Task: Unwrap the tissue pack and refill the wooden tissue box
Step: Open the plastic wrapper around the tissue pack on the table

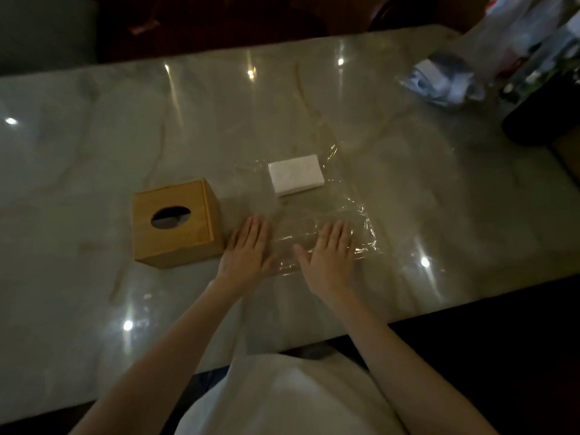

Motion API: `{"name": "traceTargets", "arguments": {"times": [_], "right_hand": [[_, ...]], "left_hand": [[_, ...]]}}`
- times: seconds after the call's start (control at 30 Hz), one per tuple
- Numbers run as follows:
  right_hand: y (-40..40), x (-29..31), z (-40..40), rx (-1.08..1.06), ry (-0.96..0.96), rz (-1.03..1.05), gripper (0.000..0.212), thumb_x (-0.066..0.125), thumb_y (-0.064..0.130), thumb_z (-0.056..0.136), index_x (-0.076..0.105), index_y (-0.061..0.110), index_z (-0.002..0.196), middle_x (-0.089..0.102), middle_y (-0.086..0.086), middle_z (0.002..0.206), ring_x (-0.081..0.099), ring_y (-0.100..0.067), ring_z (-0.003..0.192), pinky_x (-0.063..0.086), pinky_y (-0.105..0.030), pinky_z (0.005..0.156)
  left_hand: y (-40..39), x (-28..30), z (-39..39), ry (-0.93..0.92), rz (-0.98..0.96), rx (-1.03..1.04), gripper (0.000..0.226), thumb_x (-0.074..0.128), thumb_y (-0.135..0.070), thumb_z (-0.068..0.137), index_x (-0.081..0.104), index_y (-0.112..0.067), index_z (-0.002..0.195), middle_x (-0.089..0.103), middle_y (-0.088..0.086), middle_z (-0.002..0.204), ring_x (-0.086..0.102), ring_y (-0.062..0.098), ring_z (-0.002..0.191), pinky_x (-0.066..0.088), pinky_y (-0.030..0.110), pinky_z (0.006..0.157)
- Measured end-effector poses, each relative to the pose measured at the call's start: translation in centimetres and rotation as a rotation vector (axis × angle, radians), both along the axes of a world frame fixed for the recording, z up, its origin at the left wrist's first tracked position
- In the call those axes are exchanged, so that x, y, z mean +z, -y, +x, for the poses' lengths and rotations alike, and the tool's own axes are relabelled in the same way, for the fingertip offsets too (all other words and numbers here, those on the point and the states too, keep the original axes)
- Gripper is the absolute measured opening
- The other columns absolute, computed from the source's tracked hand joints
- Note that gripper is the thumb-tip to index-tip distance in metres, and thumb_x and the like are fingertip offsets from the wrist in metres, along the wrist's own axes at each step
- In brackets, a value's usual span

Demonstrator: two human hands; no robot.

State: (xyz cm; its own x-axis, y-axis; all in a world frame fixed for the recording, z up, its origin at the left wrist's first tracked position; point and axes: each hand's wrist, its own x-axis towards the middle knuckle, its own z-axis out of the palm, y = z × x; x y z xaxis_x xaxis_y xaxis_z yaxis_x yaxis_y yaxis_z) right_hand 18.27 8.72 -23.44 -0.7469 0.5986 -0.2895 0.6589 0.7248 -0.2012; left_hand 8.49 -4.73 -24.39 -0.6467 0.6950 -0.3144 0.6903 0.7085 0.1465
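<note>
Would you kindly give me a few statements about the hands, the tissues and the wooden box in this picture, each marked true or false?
1. Both the left hand and the right hand lie flat with fingers straight. True.
2. The white tissue stack is inside the wooden tissue box. False: it lies on the clear plastic wrap, to the right of the box.
3. The right hand presses on the clear plastic wrap. True.
4. The left hand grips the wooden tissue box. False: it lies flat beside the box, to its right.
5. The box's oval opening faces up. True.
</note>
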Motion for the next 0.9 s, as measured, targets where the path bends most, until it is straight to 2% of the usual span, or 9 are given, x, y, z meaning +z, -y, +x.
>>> {"name": "traceTargets", "arguments": {"times": [0.2, 0.33, 0.53, 0.6, 0.73, 0.8, 0.9], "right_hand": [[-0.1, -1.2, -0.4, -0.108, -0.034, 0.019, 0.093, 0.017, 0.068, 0.083, 0.002, -0.003, 0.142, 0.001, -0.024, 0.154, -0.006, -0.034, 0.143, -0.002, -0.050, 0.116], [-0.9, -1.5, -0.4, -0.088, -0.022, 0.070, 0.093, 0.022, 0.066, 0.084, 0.003, -0.004, 0.142, 0.004, -0.025, 0.154, -0.004, -0.034, 0.143, 0.002, -0.048, 0.118], [-4.5, -1.5, 0.4, 0.094, 0.034, 0.136, 0.096, 0.003, 0.072, 0.078, -0.006, 0.001, 0.143, -0.001, -0.018, 0.156, -0.006, -0.029, 0.144, -0.001, -0.044, 0.118], [-5.7, -1.6, 0.4, 0.139, 0.035, 0.123, 0.098, 0.001, 0.074, 0.075, -0.008, 0.003, 0.142, -0.004, -0.016, 0.156, -0.009, -0.027, 0.143, -0.001, -0.044, 0.118], [-7.6, -1.5, 0.3, 0.220, 0.017, 0.084, 0.110, -0.012, 0.081, 0.064, -0.008, 0.005, 0.143, -0.004, -0.013, 0.157, -0.011, -0.024, 0.143, -0.003, -0.042, 0.118], [-8.0, -1.2, 0.2, 0.237, 0.028, 0.084, 0.110, -0.009, 0.083, 0.064, -0.008, 0.006, 0.144, -0.004, -0.012, 0.157, -0.011, -0.023, 0.144, -0.004, -0.042, 0.117], [-7.8, -0.3, 0.1, 0.237, 0.057, 0.161, 0.097, 0.009, 0.075, 0.077, -0.004, 0.007, 0.144, -0.002, -0.012, 0.157, -0.009, -0.024, 0.144, -0.006, -0.045, 0.117]], "left_hand": [[-0.3, -0.5, 2.4, 0.024, 0.092, 0.129, 0.072, 0.021, -0.056, 0.090, -0.005, -0.015, 0.144, -0.004, 0.004, 0.157, -0.007, 0.016, 0.143, 0.000, 0.041, 0.115], [-0.7, -0.5, 4.9, 0.005, 0.132, 0.228, 0.071, 0.015, -0.057, 0.089, -0.004, -0.017, 0.144, -0.002, 0.001, 0.157, -0.007, 0.014, 0.143, -0.006, 0.038, 0.112], [0.2, -0.8, 4.9, -0.025, 0.191, 0.091, 0.066, 0.025, -0.050, 0.091, 0.005, -0.018, 0.145, 0.005, 0.000, 0.155, -0.008, 0.012, 0.139, -0.007, 0.037, 0.112], [1.0, -0.9, 4.5, -0.033, 0.217, 0.014, 0.067, 0.028, -0.051, 0.091, 0.008, -0.016, 0.144, 0.005, 0.001, 0.153, 0.000, 0.016, 0.141, -0.005, 0.039, 0.112], [2.2, -0.6, 3.4, -0.053, 0.247, 0.030, 0.067, 0.020, -0.052, 0.089, 0.015, -0.013, 0.144, 0.014, 0.002, 0.153, 0.002, 0.016, 0.139, 0.002, 0.036, 0.112], [2.4, -0.4, 2.9, -0.040, 0.242, 0.032, 0.066, 0.016, -0.051, 0.089, 0.015, -0.015, 0.144, 0.011, 0.000, 0.152, 0.001, 0.014, 0.140, 0.003, 0.037, 0.114], [2.6, -0.2, 2.3, -0.010, 0.236, -0.001, 0.064, 0.015, -0.048, 0.089, 0.020, -0.014, 0.143, 0.021, 0.005, 0.153, 0.014, 0.020, 0.141, 0.013, 0.044, 0.115]]}}
